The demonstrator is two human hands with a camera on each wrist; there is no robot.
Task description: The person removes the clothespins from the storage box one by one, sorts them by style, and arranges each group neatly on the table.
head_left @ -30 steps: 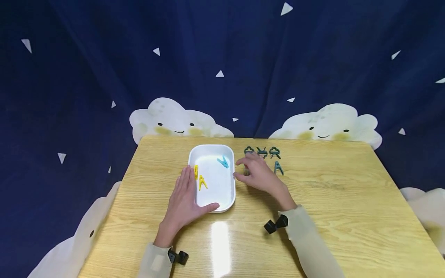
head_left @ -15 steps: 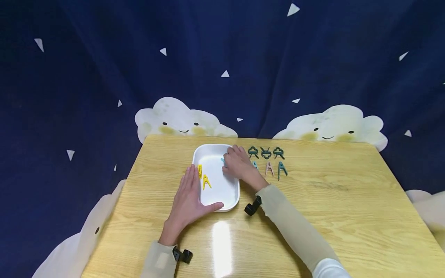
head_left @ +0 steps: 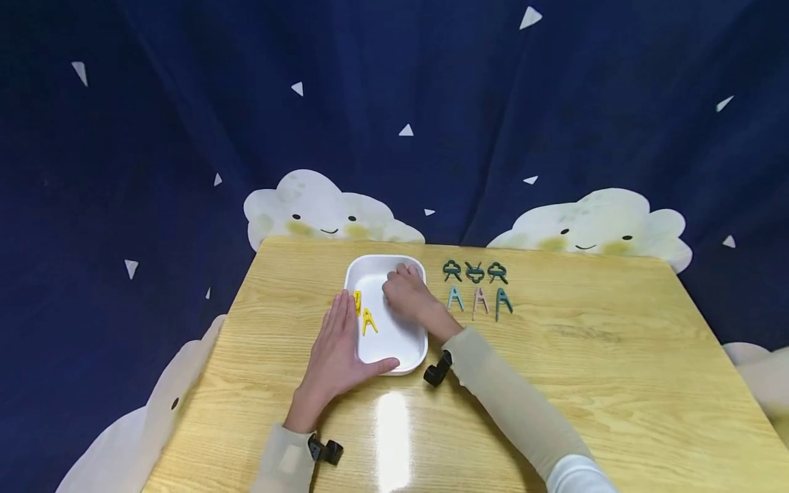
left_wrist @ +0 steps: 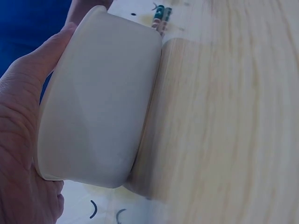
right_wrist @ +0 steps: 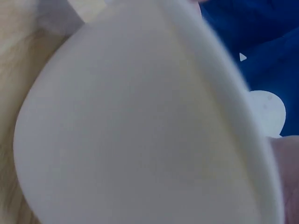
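My left hand (head_left: 337, 346) lies along the left side of the white tray (head_left: 394, 359), fingers straight, thumb across its near edge. The left wrist view has this tray (left_wrist: 100, 100) side-on beside the thumb. Inside it, two yellow clothespins (head_left: 368, 321) lie near my left fingertips, one partly covered. My right hand (head_left: 408, 294) is down in the tray's upper right, fingers bent, over the spot where a light blue clothespin lay. That clothespin is hidden, and so are the fingertips. Only the tray's outer wall (right_wrist: 140, 116) fills the right wrist view.
Right of the tray, a light blue clothespin (head_left: 455, 298), a pink one (head_left: 481, 300) and a dark green one (head_left: 503, 301) form a row. Behind them are three dark green cloud-shaped clips (head_left: 474, 272). A dark blue curtain (head_left: 394, 103) hangs behind the wooden table (head_left: 585, 370).
My right hand has moved left from the table clips into the tray, covering the light blue clothespin there. The clothespins it hid on the table now show. My left hand stays on the tray.
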